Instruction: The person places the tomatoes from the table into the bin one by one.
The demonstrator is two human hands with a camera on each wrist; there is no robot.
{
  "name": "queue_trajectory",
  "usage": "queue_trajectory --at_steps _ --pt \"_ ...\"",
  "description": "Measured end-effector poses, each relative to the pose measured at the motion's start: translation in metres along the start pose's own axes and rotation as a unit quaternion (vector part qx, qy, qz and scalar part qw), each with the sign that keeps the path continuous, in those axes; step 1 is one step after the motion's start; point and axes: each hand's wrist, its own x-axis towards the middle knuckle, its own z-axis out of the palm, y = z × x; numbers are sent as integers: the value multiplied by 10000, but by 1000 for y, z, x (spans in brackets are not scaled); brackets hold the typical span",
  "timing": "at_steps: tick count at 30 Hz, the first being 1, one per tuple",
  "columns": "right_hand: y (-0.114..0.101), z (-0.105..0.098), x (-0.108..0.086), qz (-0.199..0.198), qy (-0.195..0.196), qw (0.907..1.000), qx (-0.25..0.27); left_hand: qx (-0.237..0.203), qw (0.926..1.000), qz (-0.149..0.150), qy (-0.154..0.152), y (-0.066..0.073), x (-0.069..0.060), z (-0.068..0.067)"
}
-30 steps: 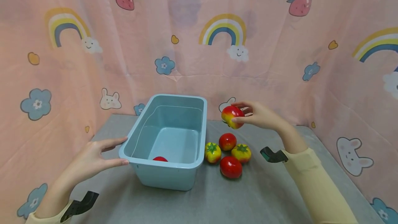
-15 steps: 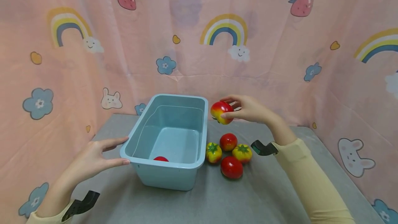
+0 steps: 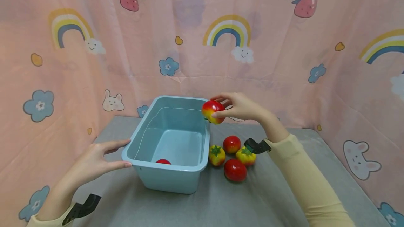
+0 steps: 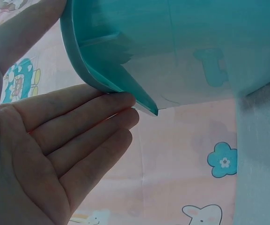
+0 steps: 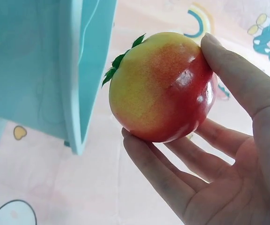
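Observation:
In the head view a light blue bin point(image 3: 167, 177) stands on the grey table, a red fruit point(image 3: 163, 161) partly visible inside it. The left hand point(image 3: 91, 162) touches the bin's near left corner, fingers and thumb extended; the left wrist view shows straight fingers point(image 4: 97, 136) against the rim. The right hand point(image 3: 244, 108) pinches a red-yellow fruit point(image 3: 210, 110) by its sides, above the bin's right rim. Green leaves show on this fruit point(image 5: 158, 89) in the right wrist view, where the bin's wall point(image 5: 27, 61) is at the left.
Right of the bin lie two red fruits point(image 3: 235, 170) and two yellow ones with green leaves point(image 3: 216, 156), close together on the grey table point(image 3: 271, 192). A pink patterned curtain point(image 3: 268, 27) hangs behind and at both sides.
The right hand has moved left with the red-yellow fruit, from above the table to the bin's right rim. The left hand and the bin have stayed in place.

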Motion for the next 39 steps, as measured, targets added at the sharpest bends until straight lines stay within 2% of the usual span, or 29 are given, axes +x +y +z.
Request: queue_trajectory --at_steps 9,25,31,39 --pt "-17 5 10 -154 -181 9995 206 6 10000 31 12 -1 0 1" --pt "-42 13 33 -511 -380 9979 -133 -69 10000 24 -14 -2 1 1" --pt "-45 17 40 -511 -450 9977 -2 -76 9999 67 3 -3 1 1" --pt "-39 21 45 -477 -399 9980 134 -84 10000 35 -20 -2 1 0"
